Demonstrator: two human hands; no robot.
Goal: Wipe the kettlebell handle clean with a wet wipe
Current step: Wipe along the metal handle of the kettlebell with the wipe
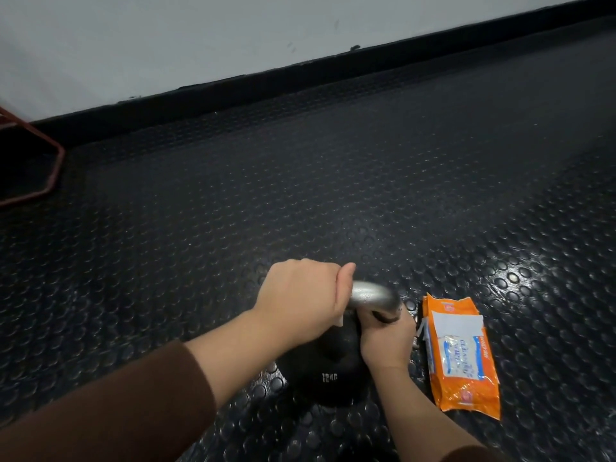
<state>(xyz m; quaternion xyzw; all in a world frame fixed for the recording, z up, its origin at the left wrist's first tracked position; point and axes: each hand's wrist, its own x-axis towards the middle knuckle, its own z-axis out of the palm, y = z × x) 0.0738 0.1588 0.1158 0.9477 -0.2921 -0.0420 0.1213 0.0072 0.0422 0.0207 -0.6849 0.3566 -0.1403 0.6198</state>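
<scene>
While the black round kettlebell (328, 368) stands upright on the dark studded rubber floor (333, 181) right in front of you, your left hand (301, 300) is closed over the left part of its curved silver metal handle (373, 295). A small corner of white wet wipe (339, 320) pokes out below that fist, so the wipe sits pressed between your palm and the handle; most of it is hidden by the hand. Your thumb lies along the top of the bar, pointing away from you.

Your right hand (386, 338) grips the kettlebell at the right end of the handle, where the bright bar bends down into the black body. Its fingers are curled around that post, and the bare stretch of metal shows between your two hands. White weight lettering shows on the near face of the body, too blurred to read with confidence.

Just to the right of your right hand lies the flat orange plastic pack of cleaning wipes (461, 355), label side up. Its white flap is peeled open at the far end, and a strip of white wipe shows at its left edge. Both of your forearms wear brown sleeves (110, 405).
</scene>
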